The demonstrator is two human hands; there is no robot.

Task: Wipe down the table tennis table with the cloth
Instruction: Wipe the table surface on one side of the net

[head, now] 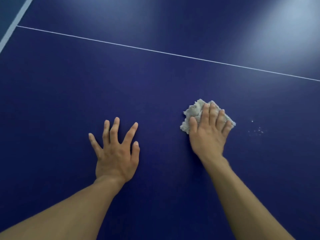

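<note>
The dark blue table tennis table (pixel 155 87) fills the view. A crumpled grey-white cloth (pixel 194 110) lies on it right of centre. My right hand (pixel 208 130) presses flat on the cloth with straight fingers, covering most of it. To the left of the cloth, my left hand (pixel 116 151) rests flat on the bare table with its fingers spread, holding nothing.
A thin white centre line (pixel 164 52) runs across the table from upper left to right. The white edge stripe (pixel 15 23) marks the table's border at the top left. A few small pale specks (pixel 258 130) sit on the surface just right of the cloth.
</note>
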